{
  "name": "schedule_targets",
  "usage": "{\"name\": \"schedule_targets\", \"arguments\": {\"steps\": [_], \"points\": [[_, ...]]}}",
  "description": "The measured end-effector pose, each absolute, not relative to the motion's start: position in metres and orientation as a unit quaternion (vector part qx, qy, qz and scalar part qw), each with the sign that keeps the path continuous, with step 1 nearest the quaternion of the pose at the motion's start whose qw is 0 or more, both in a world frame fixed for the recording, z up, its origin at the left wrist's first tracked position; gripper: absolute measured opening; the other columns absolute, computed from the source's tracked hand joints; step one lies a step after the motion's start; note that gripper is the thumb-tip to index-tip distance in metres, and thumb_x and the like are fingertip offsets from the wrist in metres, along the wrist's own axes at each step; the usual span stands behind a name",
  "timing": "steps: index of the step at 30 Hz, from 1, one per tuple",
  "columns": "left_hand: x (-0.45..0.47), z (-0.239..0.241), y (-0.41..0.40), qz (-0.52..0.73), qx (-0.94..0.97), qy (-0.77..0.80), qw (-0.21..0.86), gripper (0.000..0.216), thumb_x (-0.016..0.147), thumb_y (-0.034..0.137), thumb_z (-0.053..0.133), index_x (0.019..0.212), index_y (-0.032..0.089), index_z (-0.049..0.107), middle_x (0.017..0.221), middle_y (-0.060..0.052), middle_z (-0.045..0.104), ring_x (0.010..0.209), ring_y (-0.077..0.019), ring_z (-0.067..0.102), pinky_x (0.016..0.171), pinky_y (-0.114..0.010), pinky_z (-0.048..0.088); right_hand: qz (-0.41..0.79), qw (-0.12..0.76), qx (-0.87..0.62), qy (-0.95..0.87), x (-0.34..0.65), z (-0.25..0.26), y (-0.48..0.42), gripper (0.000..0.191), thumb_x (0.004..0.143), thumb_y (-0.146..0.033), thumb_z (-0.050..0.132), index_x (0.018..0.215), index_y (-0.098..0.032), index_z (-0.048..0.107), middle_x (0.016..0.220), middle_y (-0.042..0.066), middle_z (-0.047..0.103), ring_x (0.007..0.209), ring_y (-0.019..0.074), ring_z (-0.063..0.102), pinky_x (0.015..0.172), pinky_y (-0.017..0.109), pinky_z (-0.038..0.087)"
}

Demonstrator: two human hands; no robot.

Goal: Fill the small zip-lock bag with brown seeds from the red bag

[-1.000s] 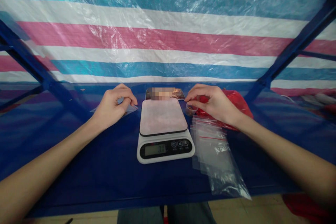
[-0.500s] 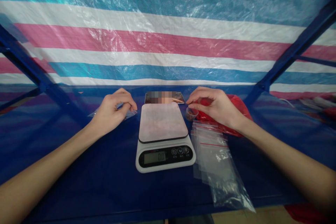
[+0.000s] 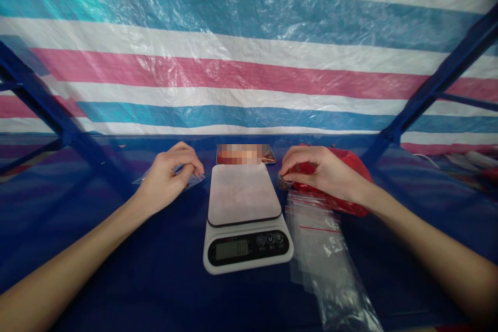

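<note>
My left hand (image 3: 171,170) is curled, with thumb and fingertips pressed together at the edge of a small clear plastic bag (image 3: 195,181) lying on the table. Most of that bag is hidden under the hand. My right hand (image 3: 317,168) has its fingertips pinched at the mouth of a small clear cup (image 3: 285,182), which holds something brownish; what the fingers grip is hidden. Between the hands stands a white kitchen scale (image 3: 245,194), its platform bare and its display reading 0.0.
Several clear zip bags (image 3: 327,254) with red seal lines lie fanned out right of the scale. A red plastic bag (image 3: 352,174) sits beneath and behind my right hand. A phone-like screen (image 3: 269,155) lies behind the scale. Blue frame bars (image 3: 412,98) slant up at both sides.
My right hand has lowered its fingertips from just above the small cup into its mouth. My left hand keeps its pinch by the bag. The whole view has shifted slightly downward.
</note>
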State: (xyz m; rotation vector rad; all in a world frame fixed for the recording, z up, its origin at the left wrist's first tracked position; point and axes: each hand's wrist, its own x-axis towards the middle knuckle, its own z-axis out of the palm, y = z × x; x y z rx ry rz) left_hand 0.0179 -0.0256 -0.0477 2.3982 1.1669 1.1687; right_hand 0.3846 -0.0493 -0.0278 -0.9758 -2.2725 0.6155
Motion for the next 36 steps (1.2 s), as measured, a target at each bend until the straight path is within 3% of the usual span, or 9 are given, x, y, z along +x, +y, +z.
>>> {"name": "schedule_targets", "arguments": {"steps": [7,24,30,33,36], "points": [[0.015,-0.047,-0.024,0.383,0.83,0.386,0.122,0.036,0.089,0.014,0.046,0.07,0.024,0.075,0.075,-0.001,0.072,0.086,-0.0191,0.063,0.079,-0.031,0.051,0.268,0.271,-0.355,-0.854,0.39,-0.028,-0.046,0.009,0.098,-0.029,0.075,0.097,-0.022,0.081,0.1,0.006,0.074,0.089,0.0188,0.071,0.078,0.03,0.056],[0.012,-0.049,-0.024,0.381,0.851,0.348,0.103,0.035,0.1,0.009,0.049,0.079,0.023,0.073,0.079,-0.001,0.072,0.09,-0.0194,0.059,0.081,-0.032,0.048,0.223,0.273,-0.333,-0.874,0.393,-0.025,-0.044,0.012,0.101,-0.021,0.071,0.097,-0.021,0.082,0.099,0.006,0.076,0.088,0.0171,0.071,0.078,0.029,0.056],[0.011,-0.048,-0.022,0.386,0.851,0.341,0.105,0.033,0.1,0.008,0.05,0.08,0.023,0.073,0.079,-0.001,0.071,0.089,-0.0189,0.06,0.081,-0.032,0.049,0.203,0.276,-0.337,-0.877,0.394,-0.012,-0.044,0.014,0.103,-0.027,0.07,0.1,-0.022,0.082,0.094,0.006,0.079,0.087,0.0195,0.073,0.08,0.033,0.058],[0.012,-0.048,-0.022,0.39,0.848,0.344,0.104,0.033,0.1,0.009,0.051,0.08,0.023,0.073,0.078,-0.001,0.072,0.089,-0.0192,0.06,0.08,-0.033,0.049,0.171,0.284,-0.383,-0.862,0.411,0.0,-0.043,0.016,0.103,-0.03,0.068,0.099,-0.022,0.082,0.097,0.007,0.081,0.088,0.0214,0.075,0.081,0.035,0.059],[0.013,-0.048,-0.022,0.394,0.846,0.345,0.102,0.035,0.101,0.009,0.049,0.079,0.023,0.073,0.077,-0.001,0.072,0.088,-0.0191,0.061,0.082,-0.033,0.049,0.162,0.272,-0.478,-0.82,0.445,0.004,-0.036,0.021,0.1,-0.037,0.069,0.094,-0.022,0.082,0.087,0.005,0.081,0.074,0.0206,0.073,0.069,0.032,0.058]]}}
